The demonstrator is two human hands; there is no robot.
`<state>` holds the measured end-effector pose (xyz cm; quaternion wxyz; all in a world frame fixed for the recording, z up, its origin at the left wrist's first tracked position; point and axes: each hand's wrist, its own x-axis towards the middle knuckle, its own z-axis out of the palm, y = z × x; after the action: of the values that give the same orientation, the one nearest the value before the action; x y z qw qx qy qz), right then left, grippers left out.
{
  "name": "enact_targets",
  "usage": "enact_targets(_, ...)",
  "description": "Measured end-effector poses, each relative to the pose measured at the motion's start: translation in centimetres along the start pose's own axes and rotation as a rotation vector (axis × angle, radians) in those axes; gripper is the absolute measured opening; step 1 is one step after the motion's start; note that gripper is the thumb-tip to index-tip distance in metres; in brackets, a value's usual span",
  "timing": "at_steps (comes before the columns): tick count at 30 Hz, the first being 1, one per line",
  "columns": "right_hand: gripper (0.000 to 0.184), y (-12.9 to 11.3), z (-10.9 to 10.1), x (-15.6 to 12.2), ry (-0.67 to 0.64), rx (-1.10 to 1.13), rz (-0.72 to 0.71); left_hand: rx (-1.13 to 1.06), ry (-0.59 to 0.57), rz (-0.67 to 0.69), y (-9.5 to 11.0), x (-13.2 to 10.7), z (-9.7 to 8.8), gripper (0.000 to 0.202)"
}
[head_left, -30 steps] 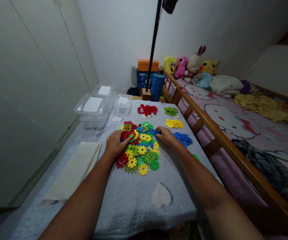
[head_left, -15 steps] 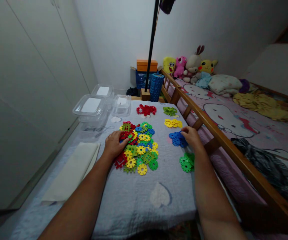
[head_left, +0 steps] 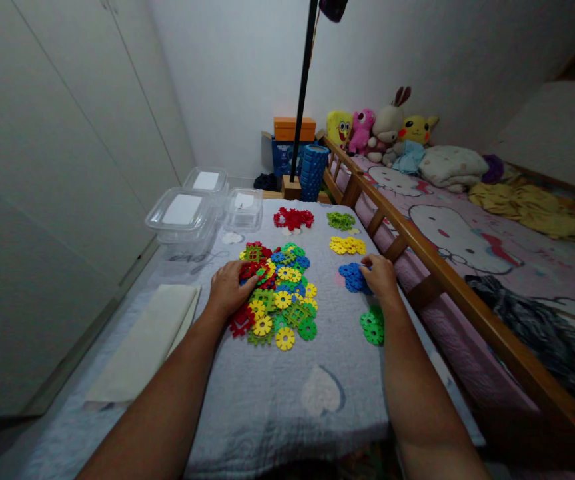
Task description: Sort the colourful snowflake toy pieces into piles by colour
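A mixed heap of plastic snowflake pieces [head_left: 280, 297] in red, yellow, green and blue lies mid-table on a grey quilted cloth [head_left: 287, 393]. My left hand [head_left: 228, 288] rests on the heap's left edge, fingers curled over red pieces. My right hand [head_left: 380, 276] sits on the right side of the blue pile [head_left: 352, 276], fingers bent down onto it; what they hold is hidden. Sorted piles lie around: red [head_left: 293, 218], light green [head_left: 340, 221], yellow [head_left: 347, 246], dark green [head_left: 373, 327].
Clear plastic lidded boxes [head_left: 186, 215] stand at the table's back left, a folded cream cloth [head_left: 147, 340] at the left. A wooden bed rail [head_left: 417, 253] runs along the right, with a bed and plush toys [head_left: 382, 130] beyond. A black pole [head_left: 301, 100] rises behind the table.
My right hand left the mixed heap and went right to the blue pile, then settled there. My left hand stayed on the heap.
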<state>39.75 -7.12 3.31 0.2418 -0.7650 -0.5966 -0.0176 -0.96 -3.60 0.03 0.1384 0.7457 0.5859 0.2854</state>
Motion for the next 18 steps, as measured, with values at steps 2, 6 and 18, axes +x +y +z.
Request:
enact_targets(2,0.015,0.0,0.0,-0.1,0.021,-0.034,0.002,-0.003,0.002,0.001,0.0,0.0,0.0,0.044)
enact_targets(6,0.02,-1.3,-0.1,-0.3,0.026,-0.003,-0.05,-0.002,0.005,-0.002,0.2,0.0,-0.1,0.043)
enact_targets(18,0.026,-10.2,1.9,-4.0,-0.472,0.113,-0.494,-0.003,0.001,-0.015,0.5,0.0,-0.3,0.044)
